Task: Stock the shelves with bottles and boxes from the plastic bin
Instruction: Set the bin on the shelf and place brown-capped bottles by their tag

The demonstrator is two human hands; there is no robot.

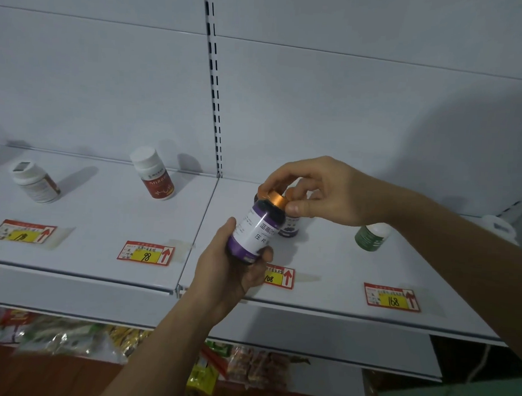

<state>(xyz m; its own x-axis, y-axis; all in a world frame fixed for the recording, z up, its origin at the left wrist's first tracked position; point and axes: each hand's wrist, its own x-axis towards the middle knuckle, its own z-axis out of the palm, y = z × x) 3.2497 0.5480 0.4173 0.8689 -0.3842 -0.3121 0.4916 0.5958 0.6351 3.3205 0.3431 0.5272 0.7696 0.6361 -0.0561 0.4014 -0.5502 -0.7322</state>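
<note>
Purple-label bottle (257,227) gripped low by left hand (230,273), copper cap (276,198) pinched by right hand (319,191); best set upright behind the price tag (279,277), label out.

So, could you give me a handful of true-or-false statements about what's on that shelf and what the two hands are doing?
1. Both hands hold the purple bottle. True: the left hand grips its body, and the right hand pinches its copper cap.
2. The red bottle lies on its side. False: it stands upright on the shelf.
3. A green bottle stands to the right of the hands. True.
4. The price tag in front of the red bottle reads 168. False: it reads 98.
5. The purple bottle rests on the shelf. False: it is held above it, tilted.
</note>
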